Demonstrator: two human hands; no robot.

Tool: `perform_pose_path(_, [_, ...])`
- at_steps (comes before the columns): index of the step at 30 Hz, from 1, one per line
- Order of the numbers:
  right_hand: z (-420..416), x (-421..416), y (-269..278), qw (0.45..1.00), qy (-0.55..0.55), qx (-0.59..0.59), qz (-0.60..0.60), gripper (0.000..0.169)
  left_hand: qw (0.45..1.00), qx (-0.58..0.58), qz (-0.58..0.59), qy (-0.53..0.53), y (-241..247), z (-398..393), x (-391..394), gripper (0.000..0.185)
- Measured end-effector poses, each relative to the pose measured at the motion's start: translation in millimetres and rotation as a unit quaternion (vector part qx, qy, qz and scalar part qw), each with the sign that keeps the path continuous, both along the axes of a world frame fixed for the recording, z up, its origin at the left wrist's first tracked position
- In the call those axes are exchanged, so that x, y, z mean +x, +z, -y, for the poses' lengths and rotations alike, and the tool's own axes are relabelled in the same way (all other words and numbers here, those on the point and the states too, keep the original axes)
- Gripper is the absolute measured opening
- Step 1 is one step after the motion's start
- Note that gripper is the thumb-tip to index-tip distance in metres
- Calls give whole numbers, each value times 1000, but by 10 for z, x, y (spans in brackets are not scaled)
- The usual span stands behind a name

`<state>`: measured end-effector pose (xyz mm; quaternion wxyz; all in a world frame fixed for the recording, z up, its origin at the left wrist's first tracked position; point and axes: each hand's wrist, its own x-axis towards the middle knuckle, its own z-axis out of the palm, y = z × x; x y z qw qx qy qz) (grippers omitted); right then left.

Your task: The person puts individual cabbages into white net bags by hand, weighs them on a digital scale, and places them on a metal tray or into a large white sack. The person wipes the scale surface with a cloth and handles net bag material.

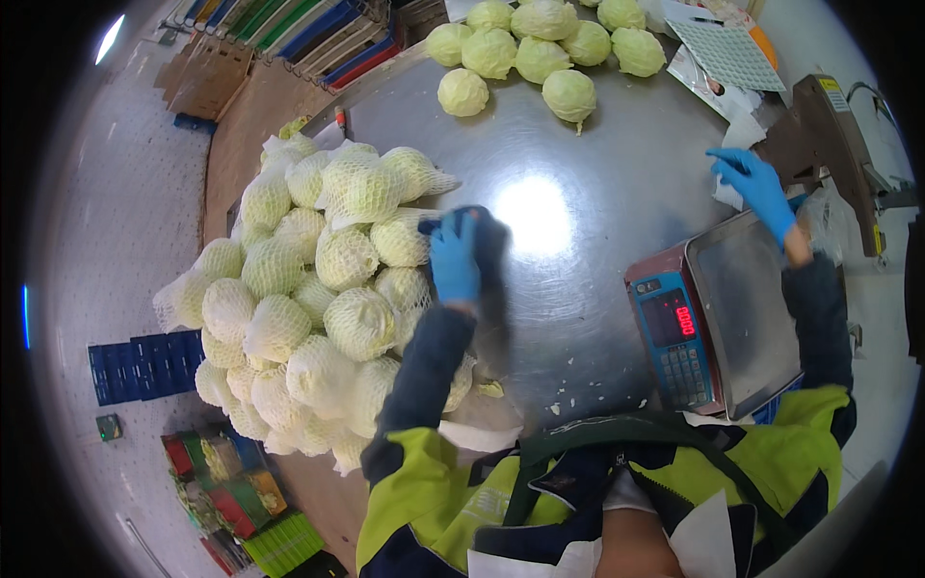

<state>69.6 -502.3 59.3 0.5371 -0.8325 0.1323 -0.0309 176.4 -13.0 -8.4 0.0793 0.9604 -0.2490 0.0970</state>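
My left hand (pixel 455 264), in a blue glove, is closed around a dark blue object (pixel 483 231) that is blurred; its kind is unclear. It is beside the right edge of a large heap of net-wrapped cabbages (pixel 347 259). At the right, my blue-gloved right hand (pixel 748 180) is over a white crumpled sheet (pixel 728 193), just beyond the digital scale (pixel 744 318); whether the fingers grip the sheet cannot be told. The scale has a bare metal pan and a lit red display. Several unwrapped cabbages (pixel 538 61) lie at the far side of the steel table (pixel 578 159).
A red-handled tool (pixel 340 119) lies behind the heap. Papers and a pen (pixel 707 21) are at the far right, near a brown machine (pixel 831 144) and a clear plastic bag (pixel 825 220). Stacked crates (pixel 325 36) stand beyond the table, with colourful crates (pixel 224 480) at lower left.
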Motion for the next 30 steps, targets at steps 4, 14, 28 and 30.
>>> perform_pose_path(4, [661,423,-631,994,12,-92,-57,27,971,155,-19,181,-620,106,-149,64])
perform_pose_path(14, [958,484,-804,757,165,-632,-25,60,951,-218,-174,-134,198,365,-757,48])
perform_pose_path(28, [1654,516,-1339,624,217,-750,13,9,936,-125,-199,-262,-501,1257,-1543,60])
perform_pose_path(30, [1222,693,-1000,666,192,-721,12,2,921,-89,-246,-287,-593,910,-2036,65])
